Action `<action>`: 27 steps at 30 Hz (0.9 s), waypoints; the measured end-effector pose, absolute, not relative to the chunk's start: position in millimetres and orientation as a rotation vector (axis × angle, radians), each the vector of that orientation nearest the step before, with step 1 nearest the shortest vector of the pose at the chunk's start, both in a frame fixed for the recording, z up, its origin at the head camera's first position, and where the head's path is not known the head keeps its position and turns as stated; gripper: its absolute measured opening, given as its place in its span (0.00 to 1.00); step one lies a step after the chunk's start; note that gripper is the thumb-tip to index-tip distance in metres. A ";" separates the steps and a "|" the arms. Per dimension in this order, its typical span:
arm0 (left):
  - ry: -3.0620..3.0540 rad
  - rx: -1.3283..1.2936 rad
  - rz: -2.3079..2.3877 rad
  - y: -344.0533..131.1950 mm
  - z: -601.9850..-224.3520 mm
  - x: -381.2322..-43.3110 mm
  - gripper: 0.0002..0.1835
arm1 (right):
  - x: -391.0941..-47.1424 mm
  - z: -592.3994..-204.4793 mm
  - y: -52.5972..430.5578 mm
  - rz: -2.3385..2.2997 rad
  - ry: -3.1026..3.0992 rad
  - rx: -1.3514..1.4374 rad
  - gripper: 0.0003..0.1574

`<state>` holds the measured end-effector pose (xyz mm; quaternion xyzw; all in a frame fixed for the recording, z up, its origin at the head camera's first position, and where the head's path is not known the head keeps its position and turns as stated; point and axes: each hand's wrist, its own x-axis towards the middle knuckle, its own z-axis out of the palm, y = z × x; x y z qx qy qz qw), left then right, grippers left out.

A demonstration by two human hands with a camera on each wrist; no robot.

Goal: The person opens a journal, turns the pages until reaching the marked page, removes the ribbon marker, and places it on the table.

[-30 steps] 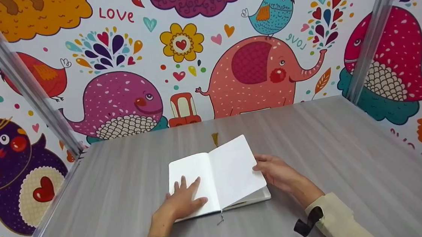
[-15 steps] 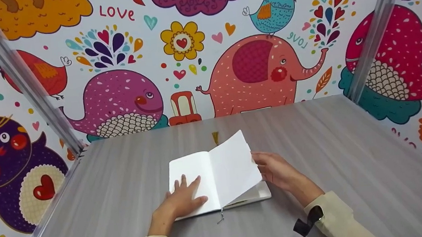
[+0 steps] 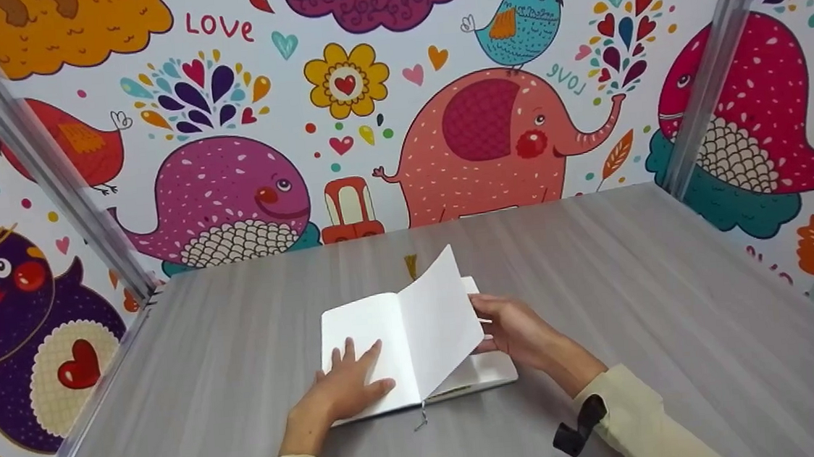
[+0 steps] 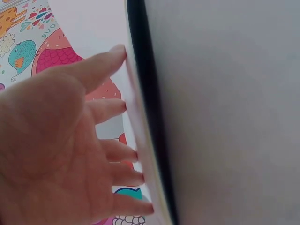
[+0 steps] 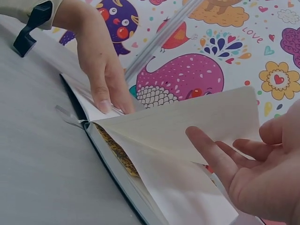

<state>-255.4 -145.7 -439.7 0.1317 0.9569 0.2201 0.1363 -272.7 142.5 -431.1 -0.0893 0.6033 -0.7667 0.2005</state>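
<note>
An open notebook [image 3: 365,319] with blank white pages lies in front of me. My left hand [image 3: 350,387] rests on its left page with fingers spread. One right-hand page [image 3: 435,328] stands raised and bowed toward the left. My right hand [image 3: 520,328] is at that page's outer edge; in the right wrist view its fingers [image 5: 211,154] touch the underside, not curled round it. Below, another page [image 5: 183,187] is partly lifted. A yellow-and-black patterned piece [image 5: 119,152] shows between the leaves. The left wrist view has the left fingertips [image 4: 119,54] against the paper, beside the dark cover edge [image 4: 150,89].
A gold tassel [image 3: 411,265] sticks out beyond the notebook's top edge. A thin ribbon [image 3: 422,416] hangs from its bottom edge onto the grey wood-grain table [image 3: 240,321]. Cartoon-printed walls [image 3: 361,14] with metal posts [image 3: 45,155] enclose the table.
My right hand has moved left, pushing the raised page higher and further toward the left page. More of the leaves beneath shows. The left hand has stayed on the left page.
</note>
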 end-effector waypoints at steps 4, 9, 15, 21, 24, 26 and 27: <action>2.769 0.401 0.641 -149.0 -440.1 -254.6 0.38 | -273.6 -432.5 132.0 -2.114 1.731 -0.254 0.30; 2.758 0.419 0.692 -156.3 -439.7 -252.6 0.38 | -273.4 -430.8 119.7 -2.039 1.820 -0.267 0.31; 2.740 0.382 0.723 -167.6 -436.5 -249.6 0.38 | -271.3 -426.9 106.6 -1.977 1.907 -0.263 0.34; 2.726 0.329 0.710 -178.6 -433.6 -247.6 0.39 | -268.6 -430.7 98.5 -1.905 2.028 -0.302 0.35; 2.719 0.304 0.700 -182.9 -433.1 -247.5 0.39 | -266.8 -433.3 95.1 -1.882 2.057 -0.347 0.34; 2.711 0.293 0.697 -186.5 -433.0 -247.8 0.39 | -265.0 -434.7 91.8 -1.867 2.079 -0.381 0.33; 2.707 0.291 0.696 -188.6 -433.0 -248.1 0.39 | -264.0 -435.4 89.8 -1.856 2.094 -0.403 0.33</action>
